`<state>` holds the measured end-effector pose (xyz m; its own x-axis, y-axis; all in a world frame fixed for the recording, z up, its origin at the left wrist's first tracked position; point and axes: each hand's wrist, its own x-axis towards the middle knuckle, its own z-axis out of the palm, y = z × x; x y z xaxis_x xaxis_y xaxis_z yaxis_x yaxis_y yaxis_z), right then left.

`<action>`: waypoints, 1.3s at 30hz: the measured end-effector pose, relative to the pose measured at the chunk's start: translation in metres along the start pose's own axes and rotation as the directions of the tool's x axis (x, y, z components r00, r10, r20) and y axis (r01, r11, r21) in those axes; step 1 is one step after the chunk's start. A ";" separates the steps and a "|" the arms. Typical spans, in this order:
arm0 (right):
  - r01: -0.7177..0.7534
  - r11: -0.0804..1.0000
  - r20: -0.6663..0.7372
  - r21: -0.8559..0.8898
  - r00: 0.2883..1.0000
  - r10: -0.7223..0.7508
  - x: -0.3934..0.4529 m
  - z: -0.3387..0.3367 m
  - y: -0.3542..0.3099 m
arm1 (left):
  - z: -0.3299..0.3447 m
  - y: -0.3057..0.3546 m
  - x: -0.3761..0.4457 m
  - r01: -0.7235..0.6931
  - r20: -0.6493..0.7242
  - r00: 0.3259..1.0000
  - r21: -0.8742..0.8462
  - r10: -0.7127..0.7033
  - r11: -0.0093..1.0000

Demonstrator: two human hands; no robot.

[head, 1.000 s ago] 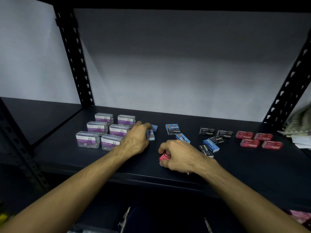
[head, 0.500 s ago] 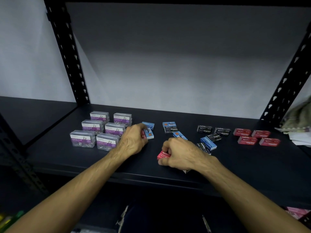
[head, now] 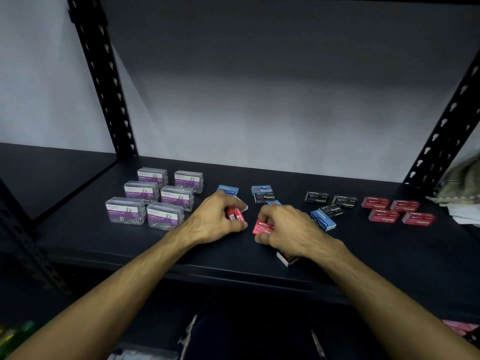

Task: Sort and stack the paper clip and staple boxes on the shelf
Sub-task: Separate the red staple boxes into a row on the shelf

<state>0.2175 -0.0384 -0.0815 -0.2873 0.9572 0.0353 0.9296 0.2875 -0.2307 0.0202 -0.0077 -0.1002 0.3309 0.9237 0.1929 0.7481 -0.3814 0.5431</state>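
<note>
On the shelf [head: 389, 261], each hand's grip curls round a red staple box: left hand [head: 215, 222], right hand [head: 288, 229].

The shelf [head: 389, 255] at the frame's bottom looks like matt dark painted metal. The 6 paper clip boxes [head: 166, 201] at centre left are clear glossy plastic; the staple boxes [head: 397, 213] look like printed cardboard.

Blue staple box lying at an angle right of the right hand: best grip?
Pinch the blue staple box across its two long sides, from above. It lies flat and skewed, a black box touching its far end, so the long sides are free.
</note>
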 end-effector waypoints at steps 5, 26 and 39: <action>0.001 1.000 -0.005 0.031 1.000 -0.001 0.000 -0.002 0.003 | 0.002 -0.002 0.004 -0.057 -0.038 0.998 -0.032 0.056 0.998; 0.016 0.983 -0.028 0.182 1.000 -0.012 0.005 0.001 0.013 | -0.004 -0.008 -0.001 -0.036 0.029 0.999 -0.157 0.042 0.987; 0.017 0.980 -0.022 0.199 1.000 -0.012 0.003 0.004 0.021 | -0.006 -0.015 0.006 -0.044 0.123 0.991 -0.077 0.053 0.996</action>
<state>0.2349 -0.0294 -0.0903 -0.2937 0.9541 0.0595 0.8600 0.2909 -0.4193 0.0073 0.0035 -0.1030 0.4387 0.8907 0.1193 0.6863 -0.4177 0.5954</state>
